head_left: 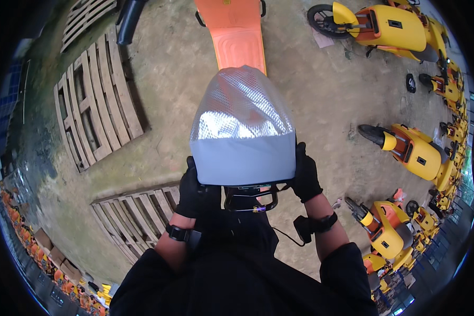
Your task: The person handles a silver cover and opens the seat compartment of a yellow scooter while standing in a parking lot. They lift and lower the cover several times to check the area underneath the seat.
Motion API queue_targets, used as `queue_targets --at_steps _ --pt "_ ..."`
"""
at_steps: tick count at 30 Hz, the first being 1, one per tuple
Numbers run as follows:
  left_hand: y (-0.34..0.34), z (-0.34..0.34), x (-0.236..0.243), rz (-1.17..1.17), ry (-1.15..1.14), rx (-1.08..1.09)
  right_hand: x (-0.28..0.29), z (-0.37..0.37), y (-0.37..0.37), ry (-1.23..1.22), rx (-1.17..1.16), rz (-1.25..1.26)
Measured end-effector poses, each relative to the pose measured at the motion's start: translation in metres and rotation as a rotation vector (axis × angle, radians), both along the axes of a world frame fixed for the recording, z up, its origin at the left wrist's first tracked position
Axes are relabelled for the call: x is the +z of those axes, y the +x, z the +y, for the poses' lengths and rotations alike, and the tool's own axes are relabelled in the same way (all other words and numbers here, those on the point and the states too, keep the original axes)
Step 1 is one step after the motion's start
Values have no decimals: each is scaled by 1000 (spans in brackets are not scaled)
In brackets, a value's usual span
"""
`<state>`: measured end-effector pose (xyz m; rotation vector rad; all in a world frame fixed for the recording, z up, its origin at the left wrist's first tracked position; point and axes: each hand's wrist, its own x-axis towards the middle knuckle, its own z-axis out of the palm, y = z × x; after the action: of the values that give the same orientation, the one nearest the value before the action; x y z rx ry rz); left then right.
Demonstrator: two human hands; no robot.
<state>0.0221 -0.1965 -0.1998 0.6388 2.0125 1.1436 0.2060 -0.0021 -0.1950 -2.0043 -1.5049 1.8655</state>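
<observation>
A dome-shaped seat [242, 158], smooth grey on its near part and shiny silver dimpled film on its far part, sits in front of the person, overlapping a glossy orange body panel [239, 45] just beyond it. The black-gloved left hand [195, 189] and black-gloved right hand [306, 176] clasp the seat's left and right sides near its near edge; the undersides of the fingers are hidden, so I cannot tell how firmly they press.

With both hands so near that edge, the seat could tip away at its far end. The film looks slick and loosely creased, so it could slide or tear if rubbed. Fingers could get pinched between the seat and the black looped metal-like bar [251, 203] below its near edge. The thin black cable [288, 238], hanging near the right wrist, to the seat's near right, might snag on that bar if the arms shift.
</observation>
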Motion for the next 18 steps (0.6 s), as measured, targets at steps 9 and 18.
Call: queue_targets --at_steps 9,18 --pt "-97 47 20 -272 -165 118 43 91 -65 242 505 -58" --pt "-80 119 82 723 448 -436 33 115 -88 30 489 -88"
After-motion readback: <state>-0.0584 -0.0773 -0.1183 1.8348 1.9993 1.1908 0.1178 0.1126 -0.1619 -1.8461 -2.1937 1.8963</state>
